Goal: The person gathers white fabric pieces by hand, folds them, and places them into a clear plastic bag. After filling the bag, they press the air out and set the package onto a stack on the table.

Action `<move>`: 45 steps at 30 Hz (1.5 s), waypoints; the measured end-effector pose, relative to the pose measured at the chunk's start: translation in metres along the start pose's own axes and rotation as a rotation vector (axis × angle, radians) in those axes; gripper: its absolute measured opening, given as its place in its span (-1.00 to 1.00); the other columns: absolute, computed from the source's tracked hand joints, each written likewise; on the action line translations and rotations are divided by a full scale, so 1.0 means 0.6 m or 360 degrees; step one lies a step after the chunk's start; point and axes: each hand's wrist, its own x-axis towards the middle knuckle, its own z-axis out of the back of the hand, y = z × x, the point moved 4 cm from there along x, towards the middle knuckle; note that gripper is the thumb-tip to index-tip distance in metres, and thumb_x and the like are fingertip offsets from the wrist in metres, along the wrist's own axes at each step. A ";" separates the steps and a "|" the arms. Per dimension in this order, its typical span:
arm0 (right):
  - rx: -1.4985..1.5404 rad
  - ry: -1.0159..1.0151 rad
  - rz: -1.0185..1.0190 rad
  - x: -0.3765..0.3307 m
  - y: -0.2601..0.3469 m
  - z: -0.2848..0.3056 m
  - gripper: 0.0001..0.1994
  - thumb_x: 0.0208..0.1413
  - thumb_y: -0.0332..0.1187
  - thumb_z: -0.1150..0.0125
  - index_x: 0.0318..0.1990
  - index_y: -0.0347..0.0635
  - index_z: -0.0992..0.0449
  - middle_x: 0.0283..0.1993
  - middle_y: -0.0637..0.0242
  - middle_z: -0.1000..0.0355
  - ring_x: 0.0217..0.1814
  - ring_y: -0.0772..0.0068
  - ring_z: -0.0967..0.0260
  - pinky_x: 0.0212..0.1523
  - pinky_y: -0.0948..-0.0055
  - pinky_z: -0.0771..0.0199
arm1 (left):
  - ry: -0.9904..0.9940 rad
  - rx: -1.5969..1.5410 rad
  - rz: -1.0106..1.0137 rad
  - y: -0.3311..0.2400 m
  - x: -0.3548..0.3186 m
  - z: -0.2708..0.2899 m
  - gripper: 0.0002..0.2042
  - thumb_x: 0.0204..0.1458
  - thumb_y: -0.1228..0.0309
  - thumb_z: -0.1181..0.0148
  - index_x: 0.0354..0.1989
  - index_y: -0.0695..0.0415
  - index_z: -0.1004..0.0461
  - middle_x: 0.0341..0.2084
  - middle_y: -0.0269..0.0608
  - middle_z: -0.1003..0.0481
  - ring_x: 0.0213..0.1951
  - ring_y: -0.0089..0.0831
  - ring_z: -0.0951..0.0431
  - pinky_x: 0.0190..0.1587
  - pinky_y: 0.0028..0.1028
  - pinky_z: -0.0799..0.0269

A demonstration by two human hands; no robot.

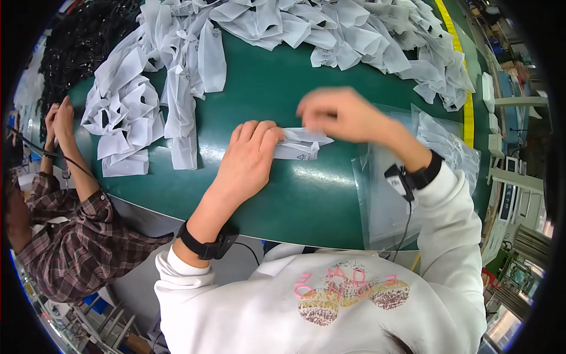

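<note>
A small white pouch point(299, 152), narrow and marked with dark print, lies on the green table point(265, 200) in front of me. My left hand point(250, 154) covers its left end, fingers together and curled over it. Just above the right end of the pouch is my right hand point(342, 115), its fingers bent and smeared by motion. Whether that hand holds anything cannot be made out. Both wrists carry black straps with small devices and cables.
Heaps of similar white pouches point(330, 29) line the far side, with another pile point(127, 112) at the left. Black cords point(76, 47) are massed far left, near a co-worker's hands point(62, 121). Clear plastic bags point(383, 194) lie right. Yellow tape point(469, 118) runs along the right edge.
</note>
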 end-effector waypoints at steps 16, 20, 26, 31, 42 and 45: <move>0.0177 -0.0832 -0.0371 -0.079 -0.053 -0.011 -0.71 0.11 -0.42 -0.19 0.02 -0.13 -0.47 -0.17 0.29 -0.44 -0.22 0.53 -0.41 -0.20 0.47 -0.48 | 0.0068 0.0339 -0.0072 -0.058 0.008 -0.016 -0.69 -0.12 0.54 -0.04 -0.12 0.25 -0.38 0.04 -0.10 -0.31 0.15 -0.07 -0.26 0.24 -0.04 -0.08; 0.0814 -0.0559 -0.0573 -0.091 -0.066 -0.018 -0.72 0.14 -0.43 -0.17 0.03 -0.15 -0.48 -0.14 0.33 -0.46 -0.20 0.59 -0.38 -0.18 0.51 -0.45 | 0.0097 0.0352 -0.0152 -0.063 0.030 -0.011 -0.68 -0.20 0.51 -0.12 -0.18 0.27 -0.39 0.17 -0.05 -0.23 0.26 0.01 -0.16 0.30 0.01 0.00; -0.0532 -0.0834 -0.0267 -0.091 -0.037 0.008 -0.73 0.09 -0.42 -0.20 -0.03 -0.15 -0.52 -0.13 0.33 -0.44 -0.17 0.32 -0.43 -0.18 0.47 -0.46 | 0.0038 0.0173 -0.0001 -0.056 0.021 -0.014 -0.55 -0.34 0.55 -0.23 -0.14 0.29 -0.35 0.25 0.05 -0.15 0.29 0.10 -0.10 0.29 0.09 0.01; -0.0624 -0.1060 0.0019 -0.073 0.017 0.012 -0.73 0.06 -0.40 -0.22 -0.05 -0.11 -0.53 -0.08 0.33 -0.42 -0.12 0.22 -0.40 -0.15 0.42 -0.46 | 0.0140 0.0146 -0.0042 -0.059 0.005 -0.022 -0.59 -0.32 0.49 -0.23 -0.20 0.29 -0.35 0.26 0.08 -0.15 0.29 0.11 -0.10 0.27 0.10 -0.03; -0.0525 -0.0579 0.0043 -0.074 0.001 -0.043 -0.72 -0.10 -0.49 -0.34 -0.18 -0.11 -0.49 -0.07 0.35 -0.40 -0.03 0.23 -0.34 -0.09 0.33 -0.43 | 0.0267 -0.0054 -0.0087 -0.044 0.025 -0.018 -0.54 -0.27 0.44 -0.37 -0.18 0.27 -0.30 0.29 0.14 -0.10 0.30 0.17 -0.08 0.26 0.12 -0.01; -0.0449 -0.0481 -0.0079 -0.077 -0.005 -0.041 -0.73 -0.10 -0.53 -0.32 -0.19 -0.12 -0.47 -0.10 0.34 -0.39 -0.03 0.21 -0.34 -0.09 0.33 -0.43 | 0.0318 -0.0049 -0.0124 -0.054 0.022 -0.017 -0.51 -0.25 0.40 -0.41 -0.17 0.26 -0.29 0.29 0.15 -0.11 0.29 0.17 -0.08 0.26 0.13 -0.01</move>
